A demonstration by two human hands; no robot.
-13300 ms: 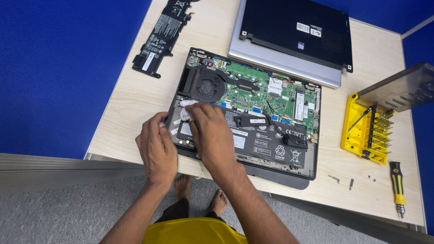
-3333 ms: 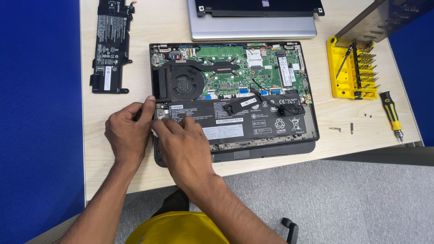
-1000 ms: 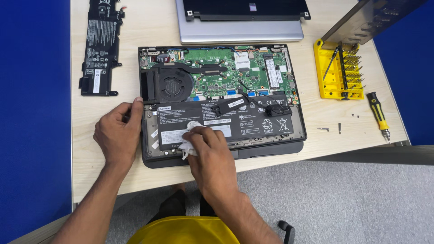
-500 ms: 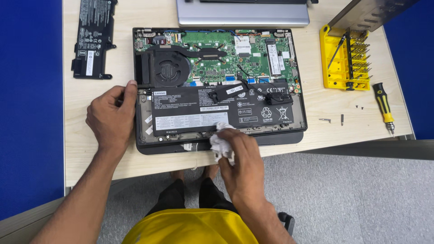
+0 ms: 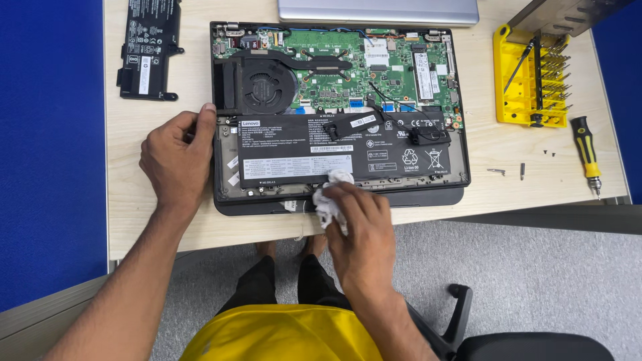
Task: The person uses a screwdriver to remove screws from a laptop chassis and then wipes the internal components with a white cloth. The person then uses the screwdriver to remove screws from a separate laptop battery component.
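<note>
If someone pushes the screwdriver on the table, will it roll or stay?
The screwdriver likely rolls sideways: its handle looks round and it lies flat on the smooth table. Probably light and stiff. It lies close to the table's right edge, so a push might drop it.

The right hand (image 5: 358, 224) is pressing a crumpled white cloth (image 5: 330, 198) against the near edge of the opened laptop (image 5: 338, 113), while the left hand (image 5: 177, 160) is bracing its left side; a screwdriver (image 5: 587, 155) is lying far right.
</note>
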